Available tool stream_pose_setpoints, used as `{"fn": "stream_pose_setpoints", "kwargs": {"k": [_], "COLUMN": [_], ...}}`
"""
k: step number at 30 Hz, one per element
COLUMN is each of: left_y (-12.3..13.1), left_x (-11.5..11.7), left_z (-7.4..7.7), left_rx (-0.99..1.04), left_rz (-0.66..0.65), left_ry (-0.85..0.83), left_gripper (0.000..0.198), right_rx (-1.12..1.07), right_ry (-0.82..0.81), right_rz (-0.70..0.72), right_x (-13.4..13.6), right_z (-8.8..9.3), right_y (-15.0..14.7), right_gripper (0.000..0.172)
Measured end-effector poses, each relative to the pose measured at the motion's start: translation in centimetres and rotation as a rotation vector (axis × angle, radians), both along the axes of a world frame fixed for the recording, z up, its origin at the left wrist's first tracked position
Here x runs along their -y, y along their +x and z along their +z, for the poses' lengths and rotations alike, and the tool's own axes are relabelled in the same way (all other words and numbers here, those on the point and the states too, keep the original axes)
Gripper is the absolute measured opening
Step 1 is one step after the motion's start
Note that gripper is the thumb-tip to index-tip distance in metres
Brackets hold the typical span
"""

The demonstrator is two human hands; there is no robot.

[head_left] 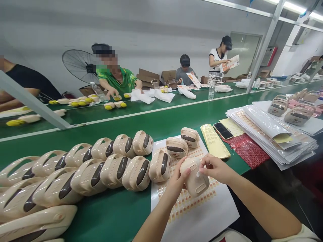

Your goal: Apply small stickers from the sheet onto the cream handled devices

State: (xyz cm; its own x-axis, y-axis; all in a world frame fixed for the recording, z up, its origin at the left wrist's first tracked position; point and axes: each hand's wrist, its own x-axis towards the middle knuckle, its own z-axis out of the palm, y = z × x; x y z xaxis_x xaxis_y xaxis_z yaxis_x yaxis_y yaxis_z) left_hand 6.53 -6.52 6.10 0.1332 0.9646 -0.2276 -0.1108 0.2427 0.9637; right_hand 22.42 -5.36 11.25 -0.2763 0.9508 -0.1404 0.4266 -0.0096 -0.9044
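My left hand (179, 175) grips a beige plastic housing (195, 181) by its side, its face with two raised oblong outlines turned up. At the housing's upper right edge, my right hand (211, 167) is closed in a pinch on a small white piece (198, 173), too small to name. Beneath both hands lies a white sheet (199, 215) with rows of small orange-brown stickers. Three similar beige units with handles and dark panels, one of them a handled unit (176, 147), stand on or at the sheet's far part.
Rows of beige handled units (111, 171) fill the green table's left side. To the right lie a yellow sticker sheet (214, 141), a phone (223, 130), red bubble wrap (246, 151) and stacked paper sheets (275, 134). Several co-workers sit or stand across the table.
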Motion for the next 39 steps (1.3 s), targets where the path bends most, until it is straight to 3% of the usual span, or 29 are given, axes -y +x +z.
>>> {"fn": "stream_pose_setpoints", "kwargs": {"k": [10, 19, 22, 26, 29, 31, 33, 36, 39], "left_y": [-0.5, -0.4, -0.3, -0.2, -0.1, -0.2, -0.4, -1.2, -2.4], "left_x": [-0.1, 0.0, 0.0, -0.1, -0.2, -0.2, 0.0, 1.0, 2.5], "left_z": [-0.1, 0.1, 0.0, -0.5, -1.1, -1.6, -2.4, -3.9, -5.6], "left_rx": [0.009, 0.061, 0.056, 0.037, 0.106, 0.266, 0.452, 0.579, 0.565], "left_rz": [-0.005, 0.037, 0.047, 0.081, 0.122, 0.139, 0.158, 0.211, 0.196], "left_ry": [-0.012, -0.016, -0.024, -0.027, -0.05, -0.089, -0.158, -0.235, -0.179], "left_gripper": [0.073, 0.07, 0.073, 0.072, 0.073, 0.073, 0.073, 0.074, 0.081], "right_rx": [0.046, 0.066, 0.084, 0.022, -0.04, -0.043, 0.004, 0.082, 0.168], "right_ry": [0.042, 0.199, 0.339, 0.726, 0.851, 0.74, 0.44, 0.223, 0.108], "right_rz": [-0.033, -0.036, -0.03, -0.031, -0.158, -0.365, -0.584, -0.626, -0.618], "right_x": [0.1, 0.0, 0.4, 1.7, 1.1, -1.1, -4.1, -8.3, -10.7], "right_z": [-0.2, -1.2, -1.9, -2.0, -1.0, -0.5, -0.9, -3.0, -5.6], "right_y": [-0.5, -0.3, -0.6, -1.0, 0.5, 2.7, 5.3, 8.4, 9.3], "right_gripper": [0.006, 0.006, 0.003, 0.006, 0.009, 0.011, 0.009, 0.015, 0.017]}}
